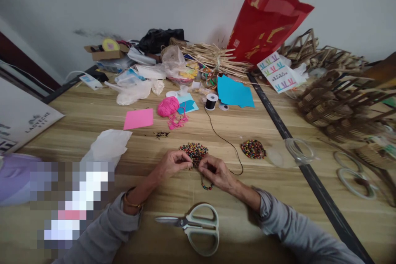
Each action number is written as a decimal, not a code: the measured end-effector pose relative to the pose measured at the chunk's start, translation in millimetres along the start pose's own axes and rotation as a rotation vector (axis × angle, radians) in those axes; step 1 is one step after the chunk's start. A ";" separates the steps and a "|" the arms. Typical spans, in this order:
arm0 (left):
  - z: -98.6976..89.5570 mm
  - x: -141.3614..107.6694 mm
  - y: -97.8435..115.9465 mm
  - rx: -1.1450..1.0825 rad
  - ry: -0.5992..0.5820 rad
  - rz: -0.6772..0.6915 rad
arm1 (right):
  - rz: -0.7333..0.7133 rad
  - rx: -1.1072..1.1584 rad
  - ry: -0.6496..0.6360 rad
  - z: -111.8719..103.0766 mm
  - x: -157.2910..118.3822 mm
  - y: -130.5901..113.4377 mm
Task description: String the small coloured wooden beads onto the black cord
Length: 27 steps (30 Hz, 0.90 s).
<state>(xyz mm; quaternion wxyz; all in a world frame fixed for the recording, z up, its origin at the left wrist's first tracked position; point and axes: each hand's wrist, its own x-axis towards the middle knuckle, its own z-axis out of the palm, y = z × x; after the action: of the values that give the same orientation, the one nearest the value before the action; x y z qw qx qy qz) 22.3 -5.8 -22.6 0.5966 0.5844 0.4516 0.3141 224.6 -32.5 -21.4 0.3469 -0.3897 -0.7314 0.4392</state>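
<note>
A pile of small multicoloured beads (194,150) lies on the wooden table, just beyond my fingertips. My left hand (173,163) is pinched at the pile's near left edge; what sits between its fingertips is too small to make out. On the right of the pile, my right hand (219,172) pinches a thin dark cord, from which a short string of beads (207,187) hangs in a loop. Black cord (223,135) runs from a spool (211,101) round towards my right hand. Cream-handled scissors (198,225) lie close to me, below both hands.
Finished-looking bead strands (253,149) lie coiled at right, near clear tubing (298,150). Pink yarn (168,107), pink paper (138,119) and blue sheets (235,91) lie farther back. Woven baskets (337,103) crowd the right side; a red bag (269,24) stands behind. White plastic (107,146) lies left.
</note>
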 end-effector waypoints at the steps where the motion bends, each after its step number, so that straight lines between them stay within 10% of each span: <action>1: 0.2 -0.3 0.8 -0.030 -0.008 -0.013 | 0.002 0.002 0.002 0.0 0.1 0.0; 27: 6.0 0.5 -6.7 0.001 -0.114 0.018 | 0.063 0.079 -0.008 2.8 -2.7 4.6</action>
<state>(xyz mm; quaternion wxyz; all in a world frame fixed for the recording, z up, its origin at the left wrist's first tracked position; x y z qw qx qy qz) 26.9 -8.6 -29.8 0.6181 0.6056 0.4117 0.2857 224.6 -34.5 -27.2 0.3449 -0.3966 -0.7025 0.4799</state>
